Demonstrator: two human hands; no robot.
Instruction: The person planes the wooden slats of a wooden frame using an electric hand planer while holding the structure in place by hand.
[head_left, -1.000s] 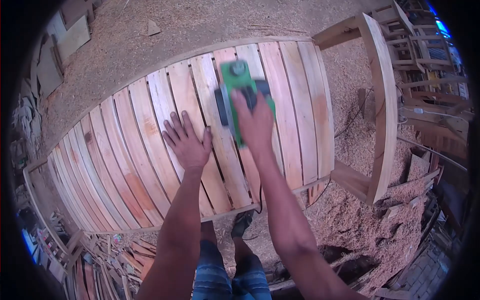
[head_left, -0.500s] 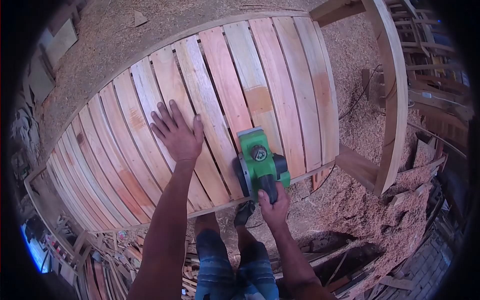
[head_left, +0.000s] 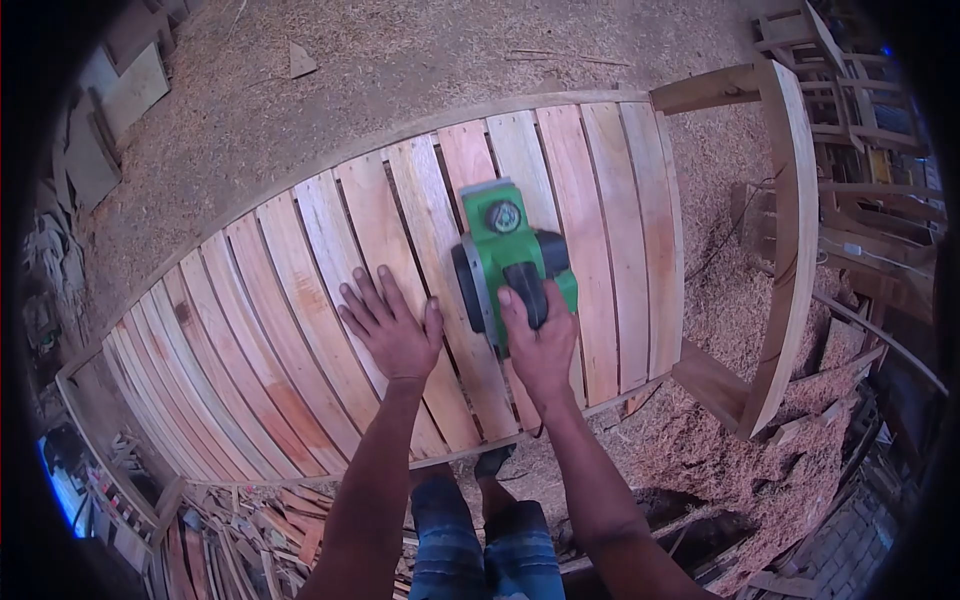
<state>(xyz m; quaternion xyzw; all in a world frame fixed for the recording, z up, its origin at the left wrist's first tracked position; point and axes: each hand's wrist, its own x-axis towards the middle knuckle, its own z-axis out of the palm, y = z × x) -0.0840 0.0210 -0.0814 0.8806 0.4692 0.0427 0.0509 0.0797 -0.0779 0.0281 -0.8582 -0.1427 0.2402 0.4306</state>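
A green electric planer (head_left: 497, 248) with a black handle and a round front knob rests over the slats toward the right half of a long slatted wooden frame (head_left: 290, 420). My right hand (head_left: 543, 340) is wrapped round its rear handle. Left of the planer, my left hand (head_left: 397, 330) lies flat on the slats with its fingers spread, holding nothing. The slats run crosswise, in pale and pinkish wood, with dark gaps between them. Slat surface beneath the planer is hidden.
An upright wooden end frame (head_left: 790, 240) rises at the right. Wood shavings (head_left: 740, 500) heap at the lower right, and offcuts (head_left: 225, 545) lie at the lower left. A dark cord (head_left: 725, 232) hangs near the right end. Stacked chair-like frames (head_left: 850, 130) stand at the far right.
My right hand has pushed the planer forward along the slats, away from my body. My left hand stays flat on the slats and sits closer to the planer. The camera view has shifted.
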